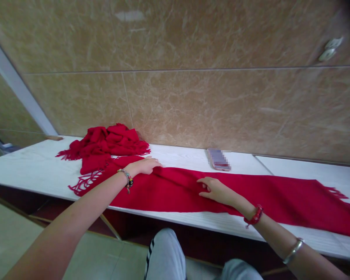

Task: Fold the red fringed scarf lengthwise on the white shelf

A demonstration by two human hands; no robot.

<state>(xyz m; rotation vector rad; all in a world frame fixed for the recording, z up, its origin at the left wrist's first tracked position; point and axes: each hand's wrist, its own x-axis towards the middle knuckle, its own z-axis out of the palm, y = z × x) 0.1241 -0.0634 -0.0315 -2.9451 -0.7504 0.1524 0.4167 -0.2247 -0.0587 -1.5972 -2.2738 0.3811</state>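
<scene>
A long red scarf (169, 192) lies spread lengthwise along the white top, with fringe at its left end and more fringe at the right. My left hand (146, 166) rests on the scarf's upper edge towards the left, fingers stretched out over the cloth. Farther right, my right hand (217, 190) touches the middle of the scarf, its thumb and fingers apart. A shallow crease runs through the fabric between the two hands. Behind my left hand, a second red fringed scarf (107, 142) sits crumpled in a heap against the wall.
On the white cabinet top (26, 163), a phone (219, 159) lies behind the scarf, close to the tiled wall (192, 105). Open shelves (151, 229) are below the top, in front of my knees. A wall socket (331, 49) is at upper right.
</scene>
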